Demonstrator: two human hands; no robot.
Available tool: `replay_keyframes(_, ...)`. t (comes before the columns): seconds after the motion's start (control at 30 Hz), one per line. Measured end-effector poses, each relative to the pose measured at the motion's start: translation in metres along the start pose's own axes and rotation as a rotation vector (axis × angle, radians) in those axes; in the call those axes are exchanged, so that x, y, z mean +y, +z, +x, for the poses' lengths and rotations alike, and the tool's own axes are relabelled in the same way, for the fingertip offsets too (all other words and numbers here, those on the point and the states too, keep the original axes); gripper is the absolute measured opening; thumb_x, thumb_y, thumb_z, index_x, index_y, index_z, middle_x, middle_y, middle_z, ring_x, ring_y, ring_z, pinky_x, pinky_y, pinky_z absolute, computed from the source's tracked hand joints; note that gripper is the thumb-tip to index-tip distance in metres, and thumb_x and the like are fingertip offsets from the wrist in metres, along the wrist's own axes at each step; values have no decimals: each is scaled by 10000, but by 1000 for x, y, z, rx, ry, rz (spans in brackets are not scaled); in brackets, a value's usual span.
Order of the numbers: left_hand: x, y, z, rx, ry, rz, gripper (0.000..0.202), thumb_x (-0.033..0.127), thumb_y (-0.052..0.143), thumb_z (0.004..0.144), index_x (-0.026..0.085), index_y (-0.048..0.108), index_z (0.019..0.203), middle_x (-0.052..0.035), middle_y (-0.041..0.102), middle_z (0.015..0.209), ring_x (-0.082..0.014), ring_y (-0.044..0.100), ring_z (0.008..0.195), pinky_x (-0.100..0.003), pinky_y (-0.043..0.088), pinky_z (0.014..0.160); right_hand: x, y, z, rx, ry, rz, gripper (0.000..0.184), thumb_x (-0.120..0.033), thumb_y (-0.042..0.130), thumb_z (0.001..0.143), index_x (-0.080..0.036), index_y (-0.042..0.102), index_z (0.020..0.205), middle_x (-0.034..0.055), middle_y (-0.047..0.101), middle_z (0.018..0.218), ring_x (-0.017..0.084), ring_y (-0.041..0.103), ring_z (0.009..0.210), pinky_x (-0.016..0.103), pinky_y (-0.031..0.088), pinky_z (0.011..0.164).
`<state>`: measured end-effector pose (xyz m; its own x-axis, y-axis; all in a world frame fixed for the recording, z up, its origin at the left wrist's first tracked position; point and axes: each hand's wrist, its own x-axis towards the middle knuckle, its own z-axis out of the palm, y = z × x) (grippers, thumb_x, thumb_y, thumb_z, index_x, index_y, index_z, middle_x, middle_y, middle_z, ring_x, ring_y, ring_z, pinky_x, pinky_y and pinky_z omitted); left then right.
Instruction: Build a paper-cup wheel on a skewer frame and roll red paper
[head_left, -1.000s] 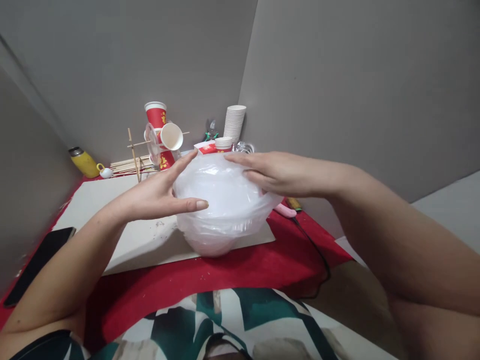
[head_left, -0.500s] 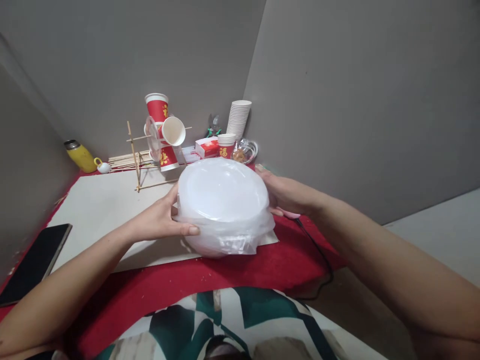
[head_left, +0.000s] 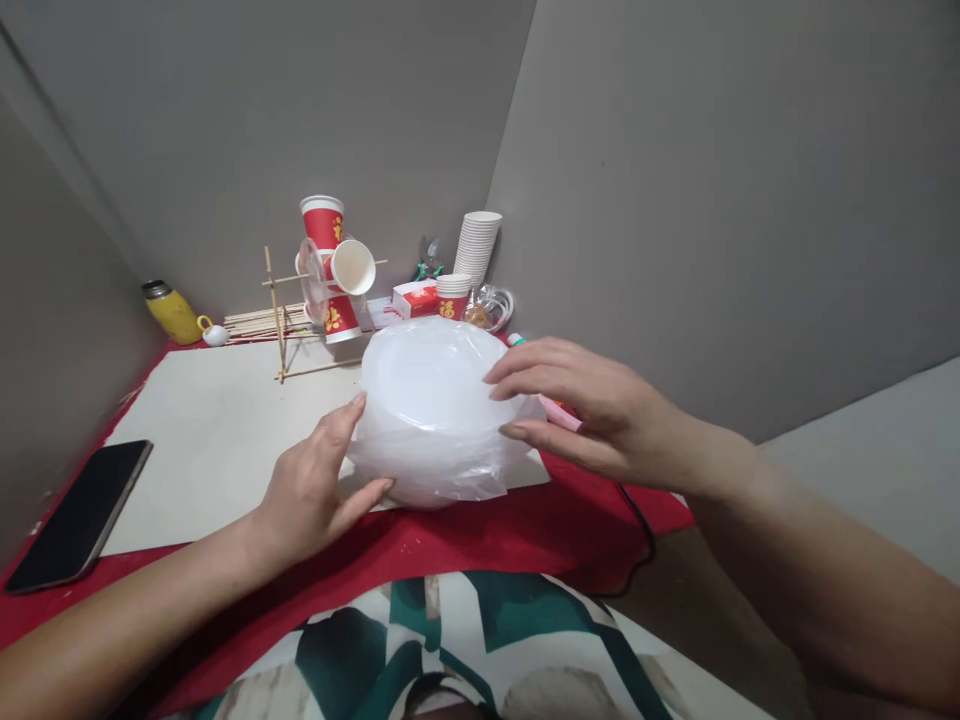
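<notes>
The white, round, film-wrapped plastic bundle (head_left: 431, 385) is at the pale flat board (head_left: 202, 440)'s near edge; your left hand (head_left: 307, 487) and right hand (head_left: 604, 405), both loosely spread, flank it, unclenched. You're apparently adjusting it; lifting calls for both palms.

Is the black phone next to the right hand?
No, the phone lies far left, while the right hand is by the white bundle.

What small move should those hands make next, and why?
Perhaps the right hand should pinch the loose plastic at the front of the white bundle, since it juts out there and the left hand is at the bundle's left side.
</notes>
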<state>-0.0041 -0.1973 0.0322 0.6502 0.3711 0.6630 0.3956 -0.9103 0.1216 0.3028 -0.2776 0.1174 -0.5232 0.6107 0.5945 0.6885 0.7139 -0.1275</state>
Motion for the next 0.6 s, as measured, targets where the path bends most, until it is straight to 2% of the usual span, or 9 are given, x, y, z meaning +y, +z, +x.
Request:
replay_keyframes(0.07,1,-1,1,90,98,53,668,230,668,920,190,378,1521,-122,749,1066,-231,743,856,-327,613,729,3,0,-4,49,3,-34,69,-277,593,981,-235,639,953,79,720,931,224,683,893,380,563,816)
replay_keyframes(0.13,2,0,3,124,229,74,428,139,626,917,171,537,1335,-55,731,833,-193,687,692,-294,550,629,5,-1,-6,91,35,-61,133,-260,538,999,-242,608,887,58,685,834,210,652,800,365,544,766)
replay_keyframes(0.17,4,0,4,123,300,70,333,109,605,916,164,584,1243,-47,720,793,-188,668,672,-294,530,621,4,-1,-6,103,75,-72,155,-261,521,1004,-245,597,870,50,670,803,203,637,761,356,533,741)
replay_keyframes(0.23,9,2,6,105,430,65,228,85,574,922,154,635,1131,-77,744,855,-202,680,740,-316,523,671,3,-1,-1,109,193,-93,149,-310,546,995,-245,590,869,39,650,770,191,611,693,334,508,674)
replay_keyframes(0.33,23,2,10,49,522,97,173,123,557,956,163,683,1067,-105,771,1109,-217,689,952,-333,505,785,3,0,12,42,361,-120,188,-409,649,920,-225,614,908,34,644,762,183,591,640,312,473,599)
replay_keyframes(0.47,39,3,19,-68,598,43,219,181,500,1016,189,713,970,-58,695,1371,-199,615,1192,-333,463,941,8,-3,28,-52,428,-92,108,-268,577,900,-220,623,816,28,665,724,165,585,609,292,455,596)
replay_keyframes(0.6,43,19,25,-173,714,-20,247,189,487,1020,164,720,945,-100,672,1395,-224,600,1254,-359,442,1034,18,-4,30,-15,497,-54,142,-214,541,885,-217,613,763,30,691,732,163,589,631,288,451,619)
